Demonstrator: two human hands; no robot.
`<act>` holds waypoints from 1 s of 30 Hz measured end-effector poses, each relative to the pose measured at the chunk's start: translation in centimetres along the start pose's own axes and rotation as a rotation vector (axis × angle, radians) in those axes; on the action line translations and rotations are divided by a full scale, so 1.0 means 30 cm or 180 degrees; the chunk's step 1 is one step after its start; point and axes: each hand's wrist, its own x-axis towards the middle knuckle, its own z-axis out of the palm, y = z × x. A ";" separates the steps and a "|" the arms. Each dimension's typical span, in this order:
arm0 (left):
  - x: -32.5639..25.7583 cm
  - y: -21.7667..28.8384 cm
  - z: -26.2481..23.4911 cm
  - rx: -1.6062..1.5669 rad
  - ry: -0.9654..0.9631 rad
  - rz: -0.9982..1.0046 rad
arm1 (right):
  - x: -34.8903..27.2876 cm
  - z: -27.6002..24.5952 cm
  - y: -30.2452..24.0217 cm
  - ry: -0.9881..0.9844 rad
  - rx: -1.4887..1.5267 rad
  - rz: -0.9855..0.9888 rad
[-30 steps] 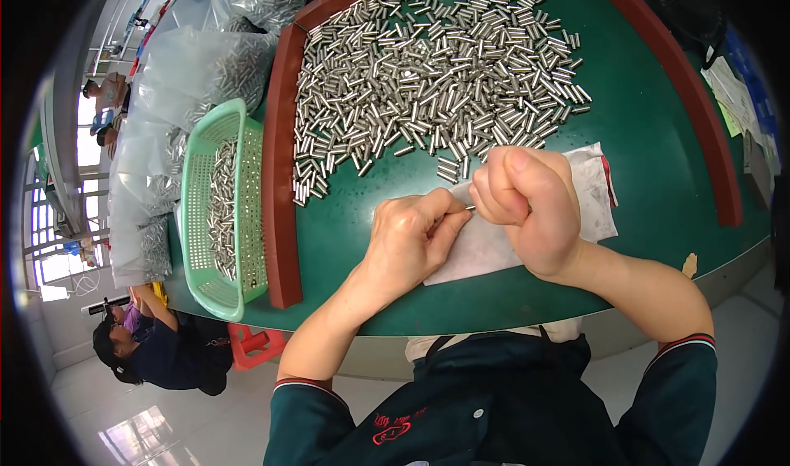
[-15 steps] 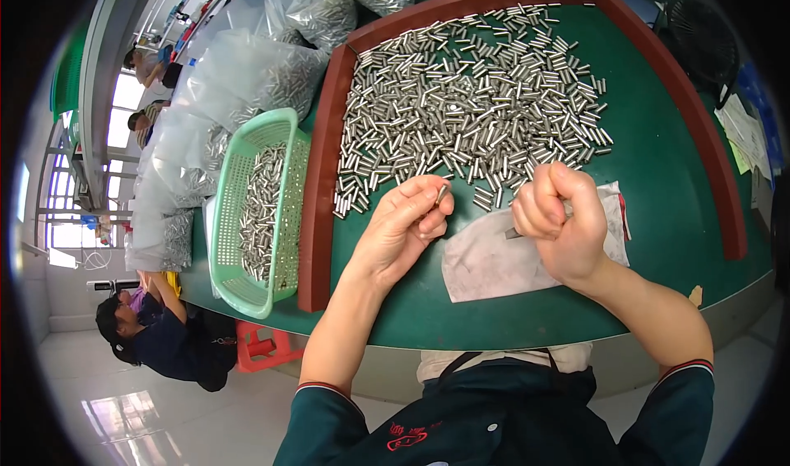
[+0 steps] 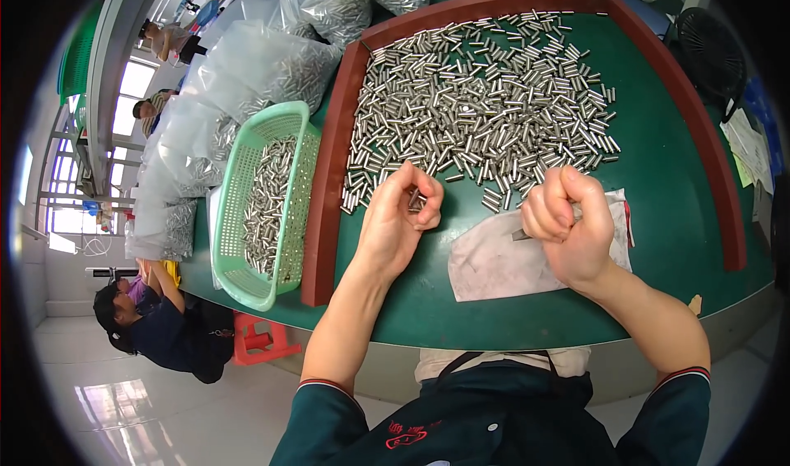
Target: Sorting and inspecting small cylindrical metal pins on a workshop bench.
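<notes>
Many short, shiny metal pins (image 3: 485, 96) lie in a loose spread on the green table in front of me. My left hand (image 3: 399, 219) is just short of the pile's near edge, its fingers curled round toward the thumb. Metal pins show in the hollow between them, though their number is unclear. To the right, my right hand (image 3: 570, 227) is closed in a fist above a stained pale cloth (image 3: 502, 264). A grey metal end sticks out beside its little finger; the fingers hide the rest.
A dark red raised border (image 3: 332, 162) frames the pile. Left of it stands a green plastic basket (image 3: 226, 227) holding more pins. Clear bags of pins (image 3: 288, 67) line the far left. A black fan (image 3: 709, 51) is at the right. A seated person (image 3: 164, 326) works at the left.
My left hand has turned and shifted slightly left; the pin seen at its fingertips is now down among the curled fingers. The right fist stays nearly in place. The view has shifted a little.
</notes>
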 end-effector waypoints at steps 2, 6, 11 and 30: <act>0.004 -0.003 -0.007 0.0369 0.0097 0.0076 | -0.001 -0.001 0.001 -0.0001 -0.0009 0.0012; 0.015 -0.030 0.027 0.2761 0.0662 0.0899 | -0.003 0.005 -0.001 0.0001 0.0011 0.0021; 0.043 -0.065 0.053 0.4695 0.0753 0.1786 | -0.001 0.003 0.000 -0.0028 -0.0140 0.0033; 0.015 0.002 0.013 0.0129 -0.0144 -0.0567 | 0.008 -0.006 -0.006 0.0170 0.0195 0.0133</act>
